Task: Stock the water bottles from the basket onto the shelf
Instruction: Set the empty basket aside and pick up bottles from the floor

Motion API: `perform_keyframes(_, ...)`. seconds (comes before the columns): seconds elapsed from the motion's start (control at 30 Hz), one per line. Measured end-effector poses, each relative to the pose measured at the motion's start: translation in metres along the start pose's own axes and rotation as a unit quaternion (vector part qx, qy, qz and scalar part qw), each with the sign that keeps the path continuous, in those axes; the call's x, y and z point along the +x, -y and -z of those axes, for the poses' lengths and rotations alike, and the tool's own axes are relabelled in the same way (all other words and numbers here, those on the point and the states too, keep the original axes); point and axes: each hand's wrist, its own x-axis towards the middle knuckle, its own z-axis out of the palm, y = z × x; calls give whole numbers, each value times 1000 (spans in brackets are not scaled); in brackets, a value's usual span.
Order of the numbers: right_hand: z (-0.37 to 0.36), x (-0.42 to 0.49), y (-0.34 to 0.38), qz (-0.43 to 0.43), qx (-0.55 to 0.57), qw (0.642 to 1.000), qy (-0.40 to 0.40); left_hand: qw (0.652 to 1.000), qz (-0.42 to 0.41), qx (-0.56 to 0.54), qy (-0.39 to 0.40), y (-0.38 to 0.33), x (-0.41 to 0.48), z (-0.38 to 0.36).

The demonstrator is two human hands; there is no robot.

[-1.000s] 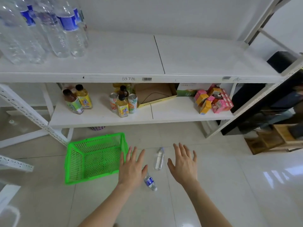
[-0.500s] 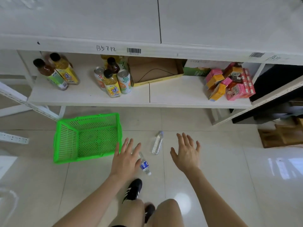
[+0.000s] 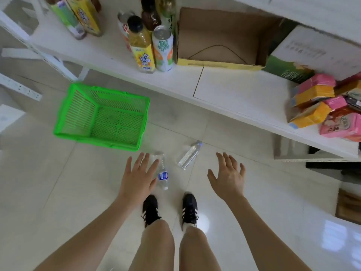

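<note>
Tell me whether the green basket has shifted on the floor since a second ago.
No. The green basket sits in the same spot beside the shelf edge; only the camera moved.

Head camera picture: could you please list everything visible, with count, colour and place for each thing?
Water bottles: two, clear, lying on the floor; one has a blue label.
Basket: one, green, on the floor to the left, nothing visible inside.
Shelf: one, white, low, across the top.
Drink bottles: at least four, mostly yellow or green labels, on the shelf, left part.
Cans: two, pale printed, beside the drink bottles.
Cardboard box: one, brown, open, mid shelf.
Green carton: one, right of the cardboard box.
Small packs: several, pink and orange, piled on the shelf's right end.
Shoes: two, black, on the floor.
Left hand: open, over the labelled bottle.
Right hand: open, empty.
</note>
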Motion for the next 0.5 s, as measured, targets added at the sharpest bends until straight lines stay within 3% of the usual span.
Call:
perform_keyframes(0.23, -85, 36, -22, -4, 24, 1000, 18, 999, -25, 6, 30, -3, 15, -92)
perform_keyframes(0.5, -230, 94, -24, 9, 44, 999, -3, 993, -91, 52, 51, 26, 60, -240)
